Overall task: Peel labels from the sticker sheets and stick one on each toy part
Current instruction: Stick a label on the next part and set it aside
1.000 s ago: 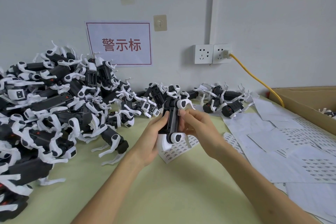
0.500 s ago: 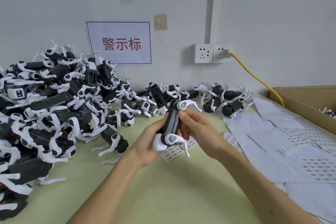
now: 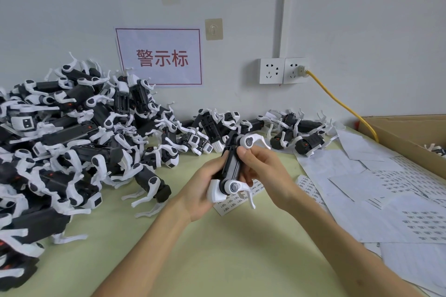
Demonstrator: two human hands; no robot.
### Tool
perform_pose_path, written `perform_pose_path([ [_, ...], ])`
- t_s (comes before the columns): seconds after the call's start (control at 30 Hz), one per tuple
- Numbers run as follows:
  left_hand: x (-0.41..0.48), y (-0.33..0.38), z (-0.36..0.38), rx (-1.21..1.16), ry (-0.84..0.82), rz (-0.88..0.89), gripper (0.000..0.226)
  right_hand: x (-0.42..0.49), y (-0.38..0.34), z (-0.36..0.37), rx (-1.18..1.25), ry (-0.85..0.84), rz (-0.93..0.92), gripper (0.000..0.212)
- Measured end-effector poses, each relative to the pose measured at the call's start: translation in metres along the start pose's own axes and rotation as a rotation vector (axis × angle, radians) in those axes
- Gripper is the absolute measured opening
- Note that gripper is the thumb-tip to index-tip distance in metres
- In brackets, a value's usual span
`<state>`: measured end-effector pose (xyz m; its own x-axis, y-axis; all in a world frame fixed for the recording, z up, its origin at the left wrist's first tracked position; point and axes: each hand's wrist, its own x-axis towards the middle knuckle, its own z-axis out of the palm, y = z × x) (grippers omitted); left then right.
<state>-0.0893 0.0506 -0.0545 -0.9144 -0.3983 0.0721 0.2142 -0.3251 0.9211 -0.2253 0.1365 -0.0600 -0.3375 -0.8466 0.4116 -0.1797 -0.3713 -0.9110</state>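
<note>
The left hand (image 3: 205, 191) wraps the toy part (image 3: 232, 164) by its black body while the right hand (image 3: 264, 171) pinches it near the upper hinge, above the table (image 3: 217, 260). It looks like light, rigid plastic with snappable thin legs (grip the body instead). The wall sign (image 3: 159, 58) reads 警示标, and the print on the sticker sheet (image 3: 304, 183) is too small to read.

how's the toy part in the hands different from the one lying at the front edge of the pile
The held toy part is off the table, gripped by the left hand and right hand; the pile-edge toy part lies on the table untouched. The held one stands nearly upright; the other lies flat. Both have black bodies and white legs.
</note>
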Motion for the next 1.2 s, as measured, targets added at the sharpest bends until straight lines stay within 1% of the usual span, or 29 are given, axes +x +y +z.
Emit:
perform_pose_path([
  [0.03, 0.000, 0.000, 0.001, 0.017, 0.001, 0.002, 0.035, 0.000, 0.000, 0.000, 0.004, -0.003, -0.005, 0.057],
  [0.13, 0.001, 0.000, -0.002, 0.017, -0.008, 0.012, 0.038, -0.002, -0.003, 0.000, 0.009, -0.035, -0.010, 0.056],
  [0.3, 0.003, 0.000, -0.009, -0.110, -0.001, -0.033, 0.032, -0.002, -0.004, -0.001, 0.024, -0.110, -0.018, 0.055],
  [0.43, 0.003, 0.000, -0.012, -0.189, -0.022, -0.047, 0.034, 0.000, -0.003, -0.002, 0.026, -0.132, -0.009, 0.049],
  [0.5, 0.005, -0.001, -0.011, -0.184, -0.013, -0.046, 0.033, 0.001, -0.001, -0.003, 0.014, -0.097, 0.012, 0.039],
  [0.53, 0.006, -0.003, -0.011, -0.168, 0.012, -0.042, 0.032, 0.002, 0.001, -0.003, -0.033, -0.063, 0.006, 0.032],
  [0.57, 0.008, -0.004, -0.012, -0.147, 0.048, -0.036, 0.032, 0.002, 0.004, -0.003, -0.141, -0.021, -0.016, 0.026],
  [0.63, 0.012, -0.006, -0.014, -0.113, 0.135, -0.019, 0.031, 0.001, 0.010, -0.004, -0.498, 0.063, -0.093, 0.019],
  [0.67, 0.013, -0.007, -0.016, -0.111, 0.174, -0.013, 0.031, 0.001, 0.013, -0.003, -0.643, 0.093, -0.133, 0.021],
  [0.7, 0.013, -0.006, -0.017, -0.119, 0.201, -0.014, 0.032, 0.000, 0.014, -0.002, -0.703, 0.125, -0.173, 0.026],
  [0.8, 0.013, -0.005, -0.022, -0.144, 0.210, -0.098, 0.045, 0.002, 0.014, -0.004, -0.723, 0.264, -0.288, 0.051],
  [0.87, 0.012, -0.005, -0.023, -0.146, 0.188, -0.172, 0.055, 0.005, 0.011, -0.010, -0.838, 0.301, -0.314, 0.070],
  [0.9, 0.012, -0.006, -0.023, -0.144, 0.177, -0.202, 0.058, 0.005, 0.009, -0.014, -0.885, 0.269, -0.310, 0.075],
  [0.93, 0.013, -0.008, -0.023, -0.146, 0.171, -0.230, 0.060, 0.006, 0.008, -0.018, -0.916, 0.198, -0.299, 0.077],
  [0.97, 0.012, -0.010, -0.024, -0.161, 0.165, -0.252, 0.060, 0.006, 0.008, -0.021, -0.927, 0.103, -0.280, 0.075],
  [1.03, 0.013, -0.011, -0.027, -0.223, 0.143, -0.269, 0.060, 0.005, 0.009, -0.025, -0.888, -0.051, -0.244, 0.063],
  [1.1, 0.013, -0.009, -0.030, -0.270, 0.119, -0.268, 0.054, 0.005, 0.009, -0.025, -0.828, -0.088, -0.251, 0.050],
  [1.17, 0.014, -0.006, -0.030, -0.264, 0.101, -0.267, 0.037, 0.006, 0.009, -0.026, -0.800, -0.061, -0.261, 0.046],
  [1.2, 0.016, -0.006, -0.030, -0.233, 0.104, -0.260, 0.037, 0.007, 0.009, -0.026, -0.781, -0.034, -0.238, 0.045],
])
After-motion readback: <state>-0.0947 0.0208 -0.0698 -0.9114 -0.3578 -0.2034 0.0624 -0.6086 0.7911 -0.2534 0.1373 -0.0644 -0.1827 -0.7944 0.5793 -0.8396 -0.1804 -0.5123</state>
